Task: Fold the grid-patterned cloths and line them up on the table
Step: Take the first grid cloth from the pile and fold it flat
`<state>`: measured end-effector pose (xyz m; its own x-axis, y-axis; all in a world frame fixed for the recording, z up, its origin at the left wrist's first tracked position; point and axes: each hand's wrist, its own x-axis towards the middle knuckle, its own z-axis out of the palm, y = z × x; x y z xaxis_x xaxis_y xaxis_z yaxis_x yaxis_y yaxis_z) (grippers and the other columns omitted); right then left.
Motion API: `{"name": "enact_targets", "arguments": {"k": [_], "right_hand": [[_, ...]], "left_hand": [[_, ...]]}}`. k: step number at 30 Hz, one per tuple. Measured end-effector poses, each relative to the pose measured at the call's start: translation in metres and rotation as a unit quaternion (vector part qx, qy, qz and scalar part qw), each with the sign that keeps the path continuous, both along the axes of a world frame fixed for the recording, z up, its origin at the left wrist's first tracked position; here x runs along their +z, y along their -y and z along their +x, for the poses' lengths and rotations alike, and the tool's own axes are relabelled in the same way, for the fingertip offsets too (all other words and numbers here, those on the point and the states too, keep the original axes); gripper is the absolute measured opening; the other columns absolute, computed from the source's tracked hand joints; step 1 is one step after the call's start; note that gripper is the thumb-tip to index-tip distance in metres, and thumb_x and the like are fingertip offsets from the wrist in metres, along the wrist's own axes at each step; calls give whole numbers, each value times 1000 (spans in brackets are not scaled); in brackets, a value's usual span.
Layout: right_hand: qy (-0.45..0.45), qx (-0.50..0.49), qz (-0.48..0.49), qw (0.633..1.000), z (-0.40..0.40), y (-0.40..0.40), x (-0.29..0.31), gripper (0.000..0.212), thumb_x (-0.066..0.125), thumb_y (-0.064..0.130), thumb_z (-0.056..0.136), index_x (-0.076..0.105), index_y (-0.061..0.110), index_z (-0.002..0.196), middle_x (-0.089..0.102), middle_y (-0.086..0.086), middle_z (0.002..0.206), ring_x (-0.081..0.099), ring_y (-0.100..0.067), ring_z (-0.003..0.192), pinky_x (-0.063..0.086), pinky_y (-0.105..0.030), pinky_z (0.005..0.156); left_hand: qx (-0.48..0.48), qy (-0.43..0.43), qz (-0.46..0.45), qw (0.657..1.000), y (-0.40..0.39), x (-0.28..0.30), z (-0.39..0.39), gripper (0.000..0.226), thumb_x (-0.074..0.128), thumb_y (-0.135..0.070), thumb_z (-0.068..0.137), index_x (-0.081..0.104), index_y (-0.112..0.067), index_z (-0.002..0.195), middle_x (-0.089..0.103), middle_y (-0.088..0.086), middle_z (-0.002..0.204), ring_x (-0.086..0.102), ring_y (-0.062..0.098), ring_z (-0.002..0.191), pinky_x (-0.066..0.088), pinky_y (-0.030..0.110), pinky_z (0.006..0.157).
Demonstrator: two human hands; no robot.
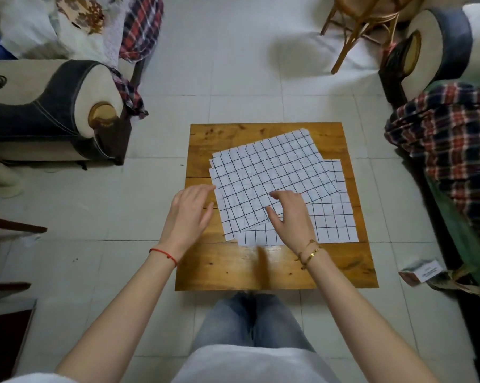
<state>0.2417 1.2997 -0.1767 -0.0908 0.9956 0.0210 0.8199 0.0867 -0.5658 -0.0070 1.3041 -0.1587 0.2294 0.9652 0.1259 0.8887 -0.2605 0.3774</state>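
Several white cloths with a black grid lie overlapped and unfolded on the small wooden table [222, 269]. The top cloth [266, 172] lies skewed, its far corner pointing to the back right. A lower cloth [335, 222] sticks out at the right and front. My left hand [190, 214] hovers at the left edge of the pile, fingers relaxed and reaching toward the cloth's left edge. My right hand [290, 214] rests on the pile near its front, fingers bent with the tips pressing on the top cloth. Neither hand plainly grips anything.
A sofa arm [67, 106] stands at the left and another sofa with a plaid blanket [448, 139] at the right. A wooden chair [363, 26] is behind the table. A small box [424, 272] lies on the tiled floor at the right. My knees are under the table's front edge.
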Motion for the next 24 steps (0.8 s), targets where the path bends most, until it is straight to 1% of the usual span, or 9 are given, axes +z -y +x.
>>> {"name": "enact_targets", "arguments": {"k": [3, 5, 10, 14, 17, 21, 22, 24], "right_hand": [[9, 6, -34, 999, -3, -22, -30, 28, 59, 28, 90, 58, 13, 114, 59, -1, 107, 50, -20, 101, 45, -35, 88], [13, 7, -61, 998, -6, -35, -53, 27, 60, 28, 89, 58, 13, 111, 58, -1, 104, 50, -20, 97, 44, -34, 86], [30, 26, -121, 992, -18, -68, -115, 29, 61, 30, 88, 56, 12, 110, 57, -4, 105, 49, -22, 98, 44, -34, 84], [43, 41, -153, 986, -33, -86, -169, 32, 63, 32, 86, 54, 12, 109, 56, -5, 104, 50, -22, 95, 43, -33, 81], [54, 58, -169, 982, -44, -90, -206, 34, 66, 35, 83, 52, 14, 106, 54, -3, 103, 48, -21, 94, 43, -32, 82], [67, 68, -183, 978, -58, -88, -247, 42, 72, 42, 76, 49, 15, 100, 51, -2, 99, 45, -19, 89, 44, -33, 80], [74, 71, -182, 978, -60, -87, -254, 45, 73, 44, 74, 50, 15, 100, 50, -3, 98, 45, -19, 88, 45, -33, 79], [99, 77, -177, 976, -65, -86, -265, 52, 75, 49, 70, 49, 15, 100, 49, -3, 98, 45, -19, 87, 45, -32, 77]], "left_hand": [[-11, -8, -8, 1000, -30, -32, 3, 35, 60, -14, 91, 57, -13, 126, 63, 4, 120, 56, 22, 115, 38, 38, 102], [-19, -17, -24, 999, -49, -57, 2, 35, 62, -13, 90, 58, -14, 125, 63, 4, 119, 56, 22, 115, 39, 40, 102], [-35, -44, -74, 996, -89, -123, 2, 36, 62, -14, 89, 58, -14, 124, 61, 3, 121, 54, 24, 116, 37, 38, 101], [-38, -63, -103, 992, -120, -175, -2, 40, 59, -15, 90, 54, -13, 130, 59, 5, 128, 51, 24, 121, 36, 40, 107], [-43, -78, -100, 991, -147, -210, -9, 41, 58, -15, 91, 54, -13, 132, 57, 6, 131, 50, 24, 123, 35, 39, 107], [-56, -84, -66, 993, -183, -247, -18, 35, 57, -15, 93, 57, -10, 128, 59, 9, 128, 53, 29, 119, 41, 42, 100], [-62, -88, -64, 992, -191, -253, -19, 35, 56, -15, 94, 57, -9, 128, 59, 10, 129, 53, 30, 119, 42, 43, 99], [-76, -99, -77, 989, -204, -264, -21, 40, 56, -13, 93, 54, -10, 132, 55, 11, 136, 49, 30, 125, 40, 45, 102]]}}
